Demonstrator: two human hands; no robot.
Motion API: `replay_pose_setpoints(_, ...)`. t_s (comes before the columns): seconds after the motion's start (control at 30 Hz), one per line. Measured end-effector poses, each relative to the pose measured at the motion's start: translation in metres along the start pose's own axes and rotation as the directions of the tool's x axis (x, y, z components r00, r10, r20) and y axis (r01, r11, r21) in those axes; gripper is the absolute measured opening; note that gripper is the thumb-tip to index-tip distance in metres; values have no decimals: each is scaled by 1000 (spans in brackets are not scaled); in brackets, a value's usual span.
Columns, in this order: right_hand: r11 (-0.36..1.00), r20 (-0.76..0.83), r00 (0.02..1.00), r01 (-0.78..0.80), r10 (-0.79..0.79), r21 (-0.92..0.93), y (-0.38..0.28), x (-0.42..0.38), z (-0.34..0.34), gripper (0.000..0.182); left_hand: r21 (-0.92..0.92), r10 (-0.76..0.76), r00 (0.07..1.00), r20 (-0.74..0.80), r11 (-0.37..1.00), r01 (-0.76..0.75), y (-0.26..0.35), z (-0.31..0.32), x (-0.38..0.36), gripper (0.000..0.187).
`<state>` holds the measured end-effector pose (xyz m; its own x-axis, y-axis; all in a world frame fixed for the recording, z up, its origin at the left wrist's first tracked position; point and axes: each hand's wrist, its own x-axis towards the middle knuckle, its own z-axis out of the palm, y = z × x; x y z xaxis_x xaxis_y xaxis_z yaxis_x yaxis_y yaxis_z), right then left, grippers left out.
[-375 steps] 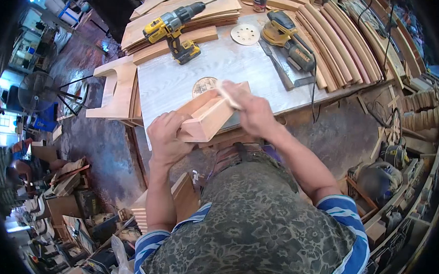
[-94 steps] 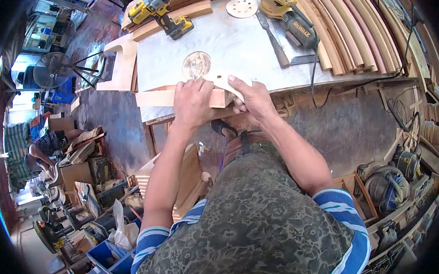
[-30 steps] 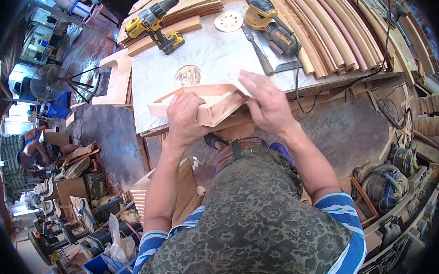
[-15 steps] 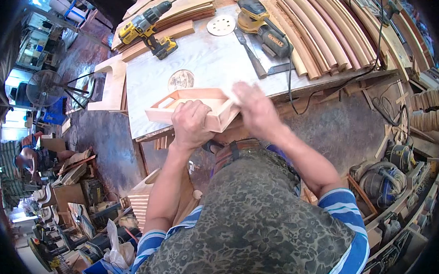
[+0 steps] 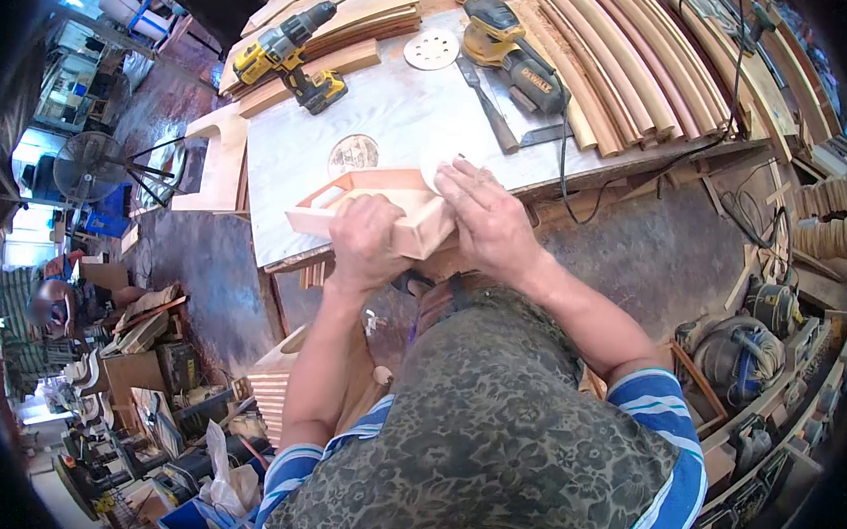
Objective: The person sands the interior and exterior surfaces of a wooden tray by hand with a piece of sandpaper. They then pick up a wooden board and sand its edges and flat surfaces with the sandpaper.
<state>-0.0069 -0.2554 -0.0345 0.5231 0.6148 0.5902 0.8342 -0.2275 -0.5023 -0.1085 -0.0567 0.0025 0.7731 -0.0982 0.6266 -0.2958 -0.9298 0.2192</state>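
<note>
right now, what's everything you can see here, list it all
wooden tray: one, light wood, at the bench's near edge
sandpaper: one pale sheet, under the right hand
drill: one, yellow and black, far left of the bench
sander: one, yellow and black, far side
sanding disc: one, pale, beside the sander
curved slats: many, brown, right of the bench
fan: one, dark, on the floor at left
hands: left grips the tray, right presses the sandpaper

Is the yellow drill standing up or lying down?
Lying down. The yellow drill rests on its side across the wood boards at the far corner of the workbench.
</note>
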Motion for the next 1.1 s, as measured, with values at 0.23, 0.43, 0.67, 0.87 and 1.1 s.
replay_pose_setpoints(0.23,493,131,681,-637,721,592,108,-26,-15,48,-407,-393,918,-52,848,340,-19,-35,-22,43)
replay_pose_setpoints(0.43,-199,472,611,-461,636,865,91,-10,-26,50,-372,-276,958,-76,899,230,-75,-47,-30,60)
replay_pose_setpoints(0.67,-117,464,639,-508,613,853,65,-5,-4,51,-588,-538,840,74,657,472,-87,-89,-14,85)
replay_pose_setpoints(0.87,-152,412,608,-433,679,889,59,3,14,40,225,-336,895,292,934,277,-46,-124,50,71)
replay_pose_setpoints(1.1,225,157,766,-368,623,902,10,33,1,36,386,-347,864,365,901,199,4,-72,69,56)
